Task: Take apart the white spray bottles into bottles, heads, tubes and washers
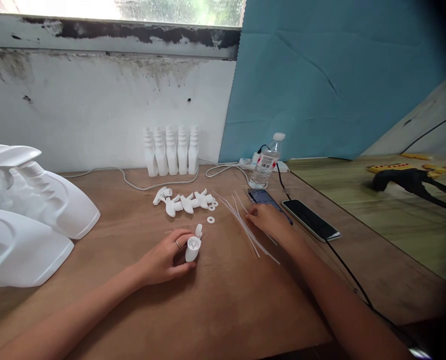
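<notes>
My left hand (170, 257) is closed around a white trigger spray head (193, 248), whose round open end faces up toward me. Beyond it lie several more white spray heads (187, 203) in a row, with a few small white washers (211, 220) beside them. To the right, a loose bunch of thin translucent plastic tubes (245, 227) is spread on the table. The fingertips of my right hand (265, 218) pinch one thin tube (241, 201) at the right side of that bunch, close to a phone (268, 200).
Several white bottles (171, 152) stand against the wall. Large white bottles (58, 205) lie at left. A clear water bottle (264, 167) tilts at the back right, near a second phone (311, 220) with a black cable (348, 270). A grey cord (133, 185) crosses the rear of the table.
</notes>
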`<action>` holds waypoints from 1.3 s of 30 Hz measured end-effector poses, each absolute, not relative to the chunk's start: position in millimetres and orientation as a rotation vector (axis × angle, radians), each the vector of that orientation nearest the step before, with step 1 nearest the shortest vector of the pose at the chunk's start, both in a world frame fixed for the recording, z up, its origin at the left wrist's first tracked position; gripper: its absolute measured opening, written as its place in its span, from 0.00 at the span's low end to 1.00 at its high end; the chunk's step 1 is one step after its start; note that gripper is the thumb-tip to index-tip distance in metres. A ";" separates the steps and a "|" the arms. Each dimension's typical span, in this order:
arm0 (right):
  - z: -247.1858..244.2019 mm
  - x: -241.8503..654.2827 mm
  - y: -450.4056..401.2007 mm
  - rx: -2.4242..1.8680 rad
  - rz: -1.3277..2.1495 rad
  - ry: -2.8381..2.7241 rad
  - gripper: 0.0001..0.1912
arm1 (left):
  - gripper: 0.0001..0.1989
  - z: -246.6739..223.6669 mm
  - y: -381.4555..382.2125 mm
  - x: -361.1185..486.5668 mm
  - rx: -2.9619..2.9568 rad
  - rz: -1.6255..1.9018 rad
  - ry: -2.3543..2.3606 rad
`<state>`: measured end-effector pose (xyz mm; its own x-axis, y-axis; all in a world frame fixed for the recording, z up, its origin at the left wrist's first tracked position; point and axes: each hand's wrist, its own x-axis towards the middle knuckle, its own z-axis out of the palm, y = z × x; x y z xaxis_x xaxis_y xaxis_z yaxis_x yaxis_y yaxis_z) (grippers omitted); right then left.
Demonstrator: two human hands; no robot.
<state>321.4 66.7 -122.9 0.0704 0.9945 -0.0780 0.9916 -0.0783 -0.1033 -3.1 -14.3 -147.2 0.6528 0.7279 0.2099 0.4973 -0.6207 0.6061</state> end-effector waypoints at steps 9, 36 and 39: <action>-118.8 326.4 64.4 -2.321 0.227 -2.156 0.08 | 0.28 -146.6 -14.7 -2.8 2.359 0.602 0.934; -132.5 236.4 15.5 -0.638 1.198 -1.613 0.05 | 0.28 -147.7 -14.9 -2.0 2.340 0.587 0.937; -133.3 226.7 6.9 -0.608 1.186 -1.644 0.04 | 0.29 -147.7 -14.5 -1.8 2.339 0.589 0.936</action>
